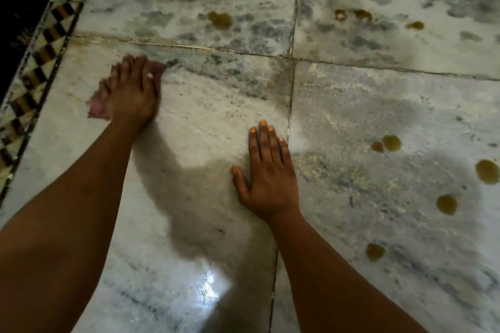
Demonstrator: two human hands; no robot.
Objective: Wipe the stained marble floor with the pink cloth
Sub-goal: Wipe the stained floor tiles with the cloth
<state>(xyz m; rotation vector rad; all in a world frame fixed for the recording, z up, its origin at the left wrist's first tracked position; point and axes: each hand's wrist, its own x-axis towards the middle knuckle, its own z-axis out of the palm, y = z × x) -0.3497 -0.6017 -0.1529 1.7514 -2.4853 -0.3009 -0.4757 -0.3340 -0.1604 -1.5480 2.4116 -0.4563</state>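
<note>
Head view: left hand (132,94) presses the crumpled pink cloth (94,107), fingers roughly straight, on the grey-veined white marble floor (216,111) beside the mosaic border (40,43); right hand (266,173) lies flat, empty. Step in hand, apparently: wiping; the next move likely calls for carrying the cloth to the yellow-brown stains (220,20) beyond.

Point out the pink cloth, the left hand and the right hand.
pink cloth (95,107): head view, the bunched edge at its lower left end.
left hand (132,94): head view, back of the hand.
right hand (270,181): head view, back of the hand.
</note>
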